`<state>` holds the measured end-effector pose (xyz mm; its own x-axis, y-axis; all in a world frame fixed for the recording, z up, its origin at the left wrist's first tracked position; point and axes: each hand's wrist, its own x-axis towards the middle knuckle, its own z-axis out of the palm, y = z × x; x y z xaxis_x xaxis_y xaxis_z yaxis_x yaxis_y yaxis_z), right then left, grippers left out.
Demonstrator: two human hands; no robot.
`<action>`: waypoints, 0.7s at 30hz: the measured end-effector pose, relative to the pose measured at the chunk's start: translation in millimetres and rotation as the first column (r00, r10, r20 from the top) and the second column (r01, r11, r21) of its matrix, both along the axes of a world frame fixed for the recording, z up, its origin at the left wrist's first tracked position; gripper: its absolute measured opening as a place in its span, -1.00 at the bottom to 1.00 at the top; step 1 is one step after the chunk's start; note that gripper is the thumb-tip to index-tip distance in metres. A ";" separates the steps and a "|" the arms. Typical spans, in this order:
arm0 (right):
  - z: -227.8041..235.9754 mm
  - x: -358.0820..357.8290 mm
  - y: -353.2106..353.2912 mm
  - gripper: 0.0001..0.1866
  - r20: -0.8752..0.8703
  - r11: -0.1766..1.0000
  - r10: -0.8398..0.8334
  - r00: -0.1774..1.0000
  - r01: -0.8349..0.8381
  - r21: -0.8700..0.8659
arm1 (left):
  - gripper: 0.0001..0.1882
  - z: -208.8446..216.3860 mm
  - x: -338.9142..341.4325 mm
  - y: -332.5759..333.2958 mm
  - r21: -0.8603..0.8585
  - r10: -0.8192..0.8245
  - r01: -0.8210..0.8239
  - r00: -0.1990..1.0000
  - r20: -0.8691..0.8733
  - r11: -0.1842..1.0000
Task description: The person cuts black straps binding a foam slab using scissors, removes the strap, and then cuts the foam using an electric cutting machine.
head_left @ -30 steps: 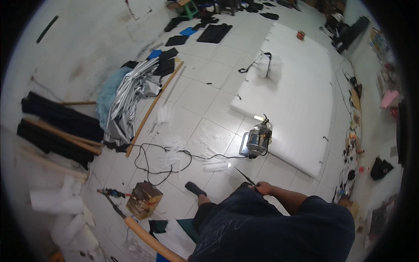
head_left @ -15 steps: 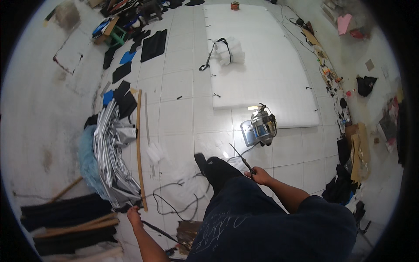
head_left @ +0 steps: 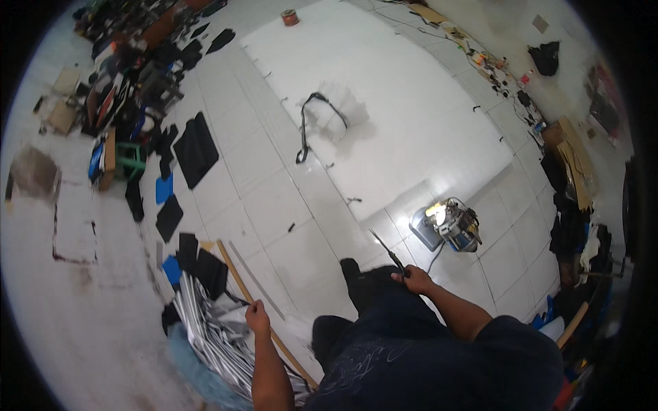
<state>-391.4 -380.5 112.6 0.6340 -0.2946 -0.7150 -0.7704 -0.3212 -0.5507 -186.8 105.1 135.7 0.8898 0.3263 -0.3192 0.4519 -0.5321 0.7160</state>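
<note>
My two hands are well apart, low in the view over a pale tiled floor [head_left: 257, 198]. The left hand [head_left: 258, 317] is closed on a thin dark strap [head_left: 236, 298], near a wooden pole [head_left: 241, 275] and a crumpled silver sheet [head_left: 199, 318]. The right hand [head_left: 415, 279] is wrapped round the handle of a pointed tool [head_left: 389, 251], dark and probably scissors, its tip aimed forward and slightly left. To the right of that tip, a machine [head_left: 458, 225] with a lit lamp stands on the floor; beyond it lies a broad white sheet [head_left: 418, 116] bearing a pale bundle [head_left: 346, 109]. To carry these well, I judge I should hold the tool's blades together with its point away from my legs [head_left: 332, 335], grip firm, wrist loose. I would gather the strap's slack so that it cannot snag on the pole, and mind the machine's cord [head_left: 436, 255] underfoot. Whether the strap's far end lies free I cannot tell; a gentle tug should settle it before any harder pull.
</note>
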 end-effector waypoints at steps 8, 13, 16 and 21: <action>28.8 156.2 8.9 -0.35 -0.083 0.948 -0.273 0.958 0.254 -0.190 | -0.69 -1.7 340.5 -227.9 0.312 -0.645 0.591 0.757 0.105 0.744; -12.3 307.2 -36.7 -0.42 0.033 0.873 -0.381 0.924 0.372 -0.315 | -0.64 -83.0 521.0 -393.9 0.310 -0.851 0.793 0.497 0.168 0.524; -48.2 407.0 -78.6 -0.43 0.031 0.852 -0.417 0.909 0.402 -0.335 | -0.56 -159.3 606.6 -495.8 0.316 -0.912 0.859 0.351 0.212 0.404; -147.2 542.1 -148.9 -0.41 0.301 0.737 -0.339 0.891 0.450 -0.503 | -0.40 -248.0 675.5 -645.0 0.499 -0.978 0.841 0.173 0.116 0.208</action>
<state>150.7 -529.4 -34.6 0.4694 -0.8499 -0.2396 -0.8028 -0.2977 -0.5166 488.7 -539.9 -112.3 0.5919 -0.8060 -0.0077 -0.7362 -0.5444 0.4020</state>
